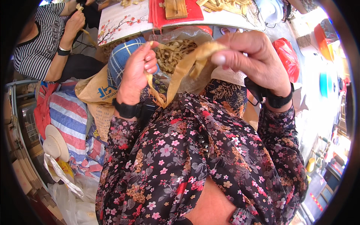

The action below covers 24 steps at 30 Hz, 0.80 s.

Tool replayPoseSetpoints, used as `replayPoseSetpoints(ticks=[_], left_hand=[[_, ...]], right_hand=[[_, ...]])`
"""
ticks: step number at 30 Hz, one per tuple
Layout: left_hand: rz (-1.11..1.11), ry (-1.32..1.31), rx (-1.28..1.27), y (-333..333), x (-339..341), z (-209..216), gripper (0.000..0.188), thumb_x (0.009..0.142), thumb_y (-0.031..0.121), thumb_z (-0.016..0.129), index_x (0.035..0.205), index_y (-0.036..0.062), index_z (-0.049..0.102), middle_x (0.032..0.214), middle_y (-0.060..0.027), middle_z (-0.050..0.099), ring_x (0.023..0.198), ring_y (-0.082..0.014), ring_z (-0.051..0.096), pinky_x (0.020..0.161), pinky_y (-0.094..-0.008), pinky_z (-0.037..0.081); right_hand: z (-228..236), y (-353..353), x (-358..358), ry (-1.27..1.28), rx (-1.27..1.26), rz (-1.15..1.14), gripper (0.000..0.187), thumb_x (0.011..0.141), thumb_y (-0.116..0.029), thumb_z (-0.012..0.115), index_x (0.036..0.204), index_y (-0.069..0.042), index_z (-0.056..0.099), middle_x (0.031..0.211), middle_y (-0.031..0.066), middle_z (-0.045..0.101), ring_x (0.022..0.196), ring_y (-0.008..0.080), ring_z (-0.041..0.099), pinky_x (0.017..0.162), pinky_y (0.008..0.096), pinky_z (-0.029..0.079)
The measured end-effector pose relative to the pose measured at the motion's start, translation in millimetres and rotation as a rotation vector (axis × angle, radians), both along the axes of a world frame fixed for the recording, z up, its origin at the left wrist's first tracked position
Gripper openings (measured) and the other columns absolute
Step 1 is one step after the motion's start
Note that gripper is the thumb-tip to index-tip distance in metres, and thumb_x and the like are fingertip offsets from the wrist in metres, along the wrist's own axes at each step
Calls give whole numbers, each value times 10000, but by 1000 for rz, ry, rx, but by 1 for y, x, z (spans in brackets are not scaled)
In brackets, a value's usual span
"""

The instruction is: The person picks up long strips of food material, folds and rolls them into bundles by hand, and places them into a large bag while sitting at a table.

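Between my hands hangs a long, flat tan-yellow strip [178, 77], soft and folded into a loop that dips low in front of my chest. My left hand [137, 67] is closed in a pinch on one end of it. At the right, my right hand [257, 56] grips the other part between thumb and fingers; its fingertips are partly hidden. Behind the strip stands a clear plastic bag [204, 36] full of small tan knotted pieces [174, 56].
Ahead is a white table [127, 23] with a flower print, bearing a red cloth [193, 13], a wooden block [175, 8] and more tan strips [228, 5]. Another person [41, 48] sits at far left, holding a strip. A red plastic bag [287, 58] lies right.
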<state>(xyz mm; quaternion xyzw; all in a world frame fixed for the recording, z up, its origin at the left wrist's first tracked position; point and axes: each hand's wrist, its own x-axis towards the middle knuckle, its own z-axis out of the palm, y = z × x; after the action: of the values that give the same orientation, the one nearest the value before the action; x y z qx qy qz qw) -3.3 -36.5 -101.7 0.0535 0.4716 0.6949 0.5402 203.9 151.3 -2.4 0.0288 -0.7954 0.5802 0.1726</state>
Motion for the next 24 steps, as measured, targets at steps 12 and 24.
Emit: replayPoseSetpoints(ticks=[12, 24], left_hand=[[121, 807, 195, 11, -1, 76, 269, 985, 204, 455, 1120, -1, 564, 669, 54, 421, 565, -25, 363, 527, -167, 298], [-806, 1237, -78, 14, 52, 3, 285, 863, 173, 627, 1092, 7, 592, 1014, -51, 615, 984, -164, 577, 835, -292, 446]], right_hand=[[-61, 24, -49, -260, 17, 38, 287, 903, -286, 606, 1039, -40, 666, 680, 22, 603, 613, 90, 524, 578, 272, 452], [-88, -12, -72, -381, -925, 86, 328, 970, -287, 486, 1011, 20, 597, 821, 83, 645, 613, 117, 582, 625, 230, 498]])
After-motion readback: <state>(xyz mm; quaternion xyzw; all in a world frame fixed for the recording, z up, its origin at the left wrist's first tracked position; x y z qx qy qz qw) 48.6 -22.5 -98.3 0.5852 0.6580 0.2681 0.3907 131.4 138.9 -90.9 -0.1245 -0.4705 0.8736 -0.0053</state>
